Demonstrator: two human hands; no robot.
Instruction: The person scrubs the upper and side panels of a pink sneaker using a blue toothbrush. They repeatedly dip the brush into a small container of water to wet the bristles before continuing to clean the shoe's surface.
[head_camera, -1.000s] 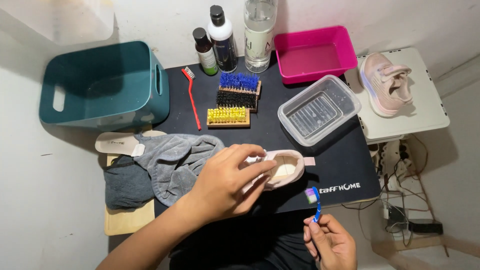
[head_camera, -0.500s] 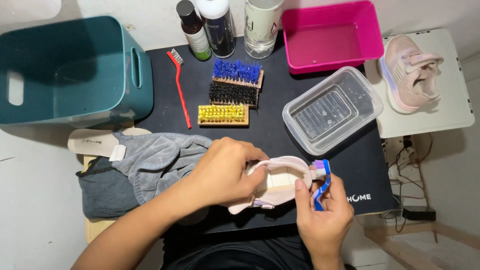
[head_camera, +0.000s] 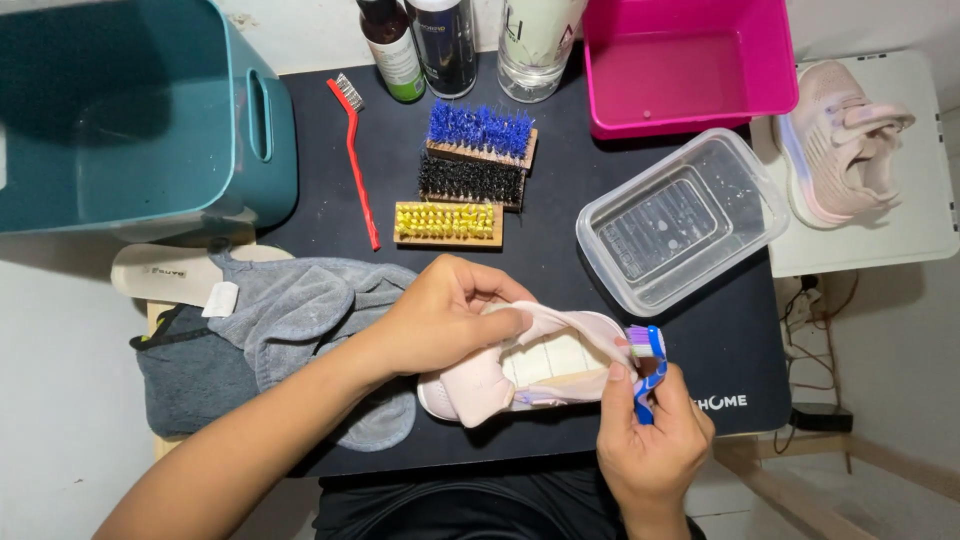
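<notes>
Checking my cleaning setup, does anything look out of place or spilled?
Nothing spilled. Only oddities: a white insole pokes out from under the crumpled grey towel past the black mat's edge, and the clear plastic tub sits askew.

At lower centre, the left hand (head_camera: 445, 318) gripped a pink shoe (head_camera: 520, 365); the right hand (head_camera: 650, 440) held a blue toothbrush (head_camera: 648, 365) against it.

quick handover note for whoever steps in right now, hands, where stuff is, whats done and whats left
Left hand: grips the pink shoe by its opening, on the black mat.
Right hand: holds the blue toothbrush, bristles at the shoe's end.
Nearby: clear tub of water, three block brushes, grey towel.
Done: cannot tell how much is scrubbed.
Left: second shoe sits on the white side table, apparently untouched.
</notes>
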